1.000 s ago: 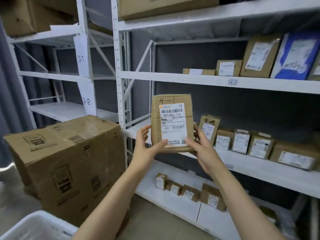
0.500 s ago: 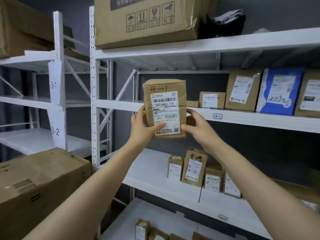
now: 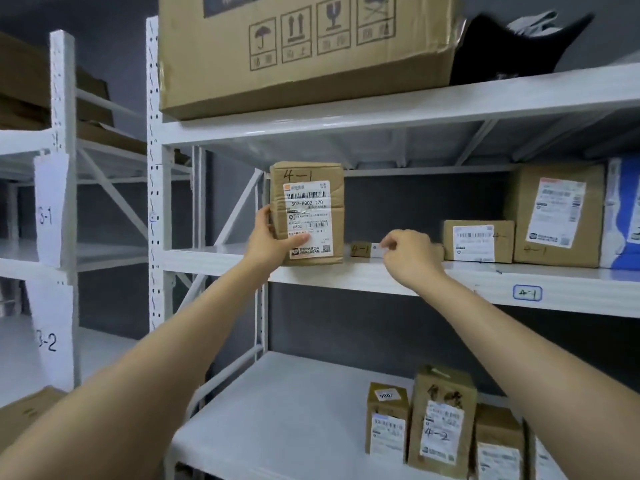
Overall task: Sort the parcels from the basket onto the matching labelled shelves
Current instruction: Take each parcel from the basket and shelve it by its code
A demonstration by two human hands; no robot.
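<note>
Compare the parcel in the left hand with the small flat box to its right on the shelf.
The held parcel stands upright and is far bigger; the small box lies flat and low. The held parcel shows a large white label; the small box only a narrow white strip. Both are brown cardboard marked 4-1.

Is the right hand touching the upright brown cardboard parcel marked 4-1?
Apart. Head view shows a gap between the right hand and the brown cardboard parcel; only the left hand grips it.

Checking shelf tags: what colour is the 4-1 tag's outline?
Blue outline on the shelf tag, head view.
</note>
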